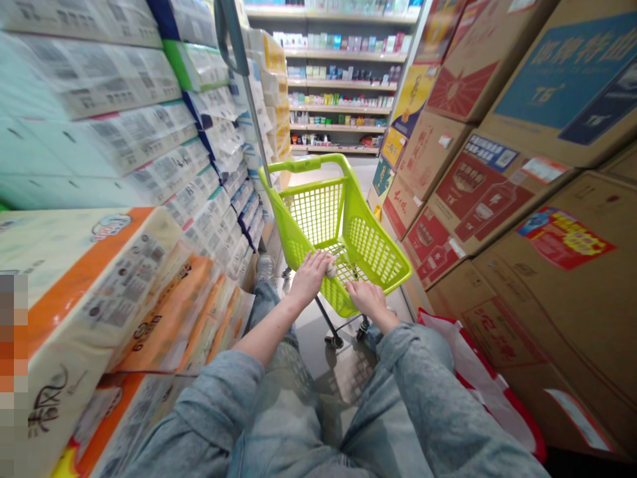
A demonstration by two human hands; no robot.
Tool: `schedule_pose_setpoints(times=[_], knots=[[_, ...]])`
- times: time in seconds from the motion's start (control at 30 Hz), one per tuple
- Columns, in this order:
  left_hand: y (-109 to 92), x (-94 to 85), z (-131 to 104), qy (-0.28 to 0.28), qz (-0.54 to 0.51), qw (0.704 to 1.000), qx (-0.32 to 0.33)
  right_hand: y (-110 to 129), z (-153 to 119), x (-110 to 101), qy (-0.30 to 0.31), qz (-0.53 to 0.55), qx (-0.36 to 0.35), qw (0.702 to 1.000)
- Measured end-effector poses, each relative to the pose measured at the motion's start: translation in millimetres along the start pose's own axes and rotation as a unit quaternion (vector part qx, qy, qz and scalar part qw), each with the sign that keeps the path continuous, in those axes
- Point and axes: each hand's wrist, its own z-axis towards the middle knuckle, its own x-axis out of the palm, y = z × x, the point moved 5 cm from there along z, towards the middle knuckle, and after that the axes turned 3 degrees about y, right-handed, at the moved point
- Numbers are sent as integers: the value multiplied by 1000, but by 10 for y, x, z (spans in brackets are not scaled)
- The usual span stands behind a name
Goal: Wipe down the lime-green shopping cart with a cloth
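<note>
A lime-green shopping basket cart (398, 260) with latticed sides stands on wheels between my knees. My left hand (311, 273) lies over its near left rim, with the fingers close together. A small white crumpled wad (331, 268), perhaps a tissue or cloth, shows under those fingers. Just to the right, my right hand (369, 299) is closed around the near rim of the basket, thumb side toward the left hand. The cart's grey pull handle (231, 40) rises at the far left corner. No goods show in the basket.
Stacked tissue packs (164, 265) line the left side, close to my left arm. Cardboard cartons (537, 279) wall the right. A red and white bag (478, 372) lies by my right leg. Shelves (343, 86) of small goods stand at the aisle's end.
</note>
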Motion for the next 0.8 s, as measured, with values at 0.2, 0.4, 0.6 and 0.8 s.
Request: schedule_pose_setpoints(times=[0.2, 0.4, 0.6, 0.8], knots=[[-244, 14, -200, -27, -30, 999, 7, 3, -8, 4, -10, -2, 1, 1000], [-220, -115, -142, -19, -40, 999, -25, 39, -38, -12, -19, -7, -9, 1000], [163, -228, 107, -30, -42, 990, -128, 53, -54, 1, -15, -10, -9, 1000], [121, -172, 23, -34, -98, 977, -186, 36, -34, 9, -4, -1, 1, 1000]])
